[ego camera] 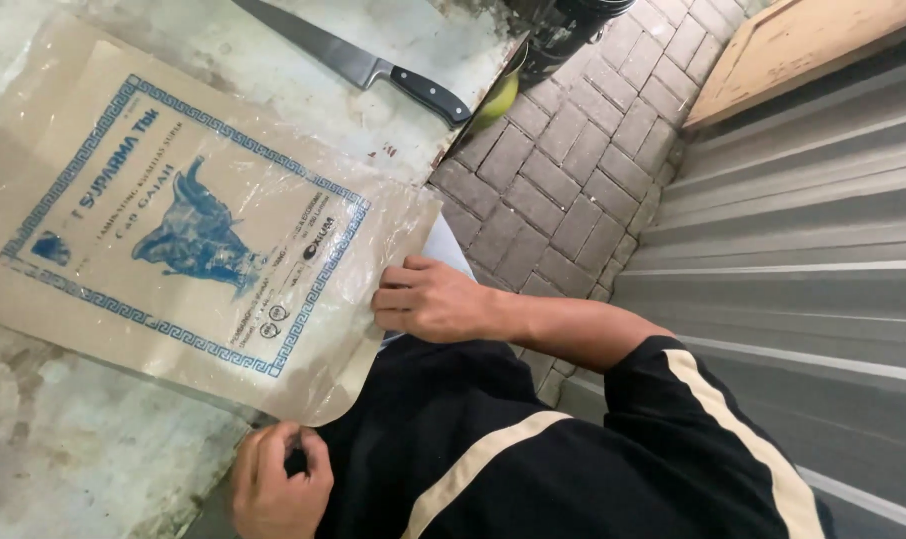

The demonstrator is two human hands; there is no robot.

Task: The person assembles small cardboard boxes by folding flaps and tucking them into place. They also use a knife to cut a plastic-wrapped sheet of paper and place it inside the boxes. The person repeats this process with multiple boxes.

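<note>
A large flat packet of brown paper [173, 230] in clear plastic, printed with a blue border and a blue animal figure, lies on a worn grey table [83, 459]. My right hand [428, 299] reaches in from the right and its curled fingers grip the packet's near edge. My left hand [278, 479] sits low at the table's edge, just below the packet's lower corner. Its fingers are closed, and I cannot see anything in them. My black shirt with cream stripes [493, 449] fills the bottom of the view.
A long kitchen knife [363, 65] with a black handle lies on the table's far end, beyond the packet. Grey paving bricks [563, 170] cover the ground. A corrugated metal sheet [802, 250] runs along the right, and a wooden board [802, 45] sits at the top right.
</note>
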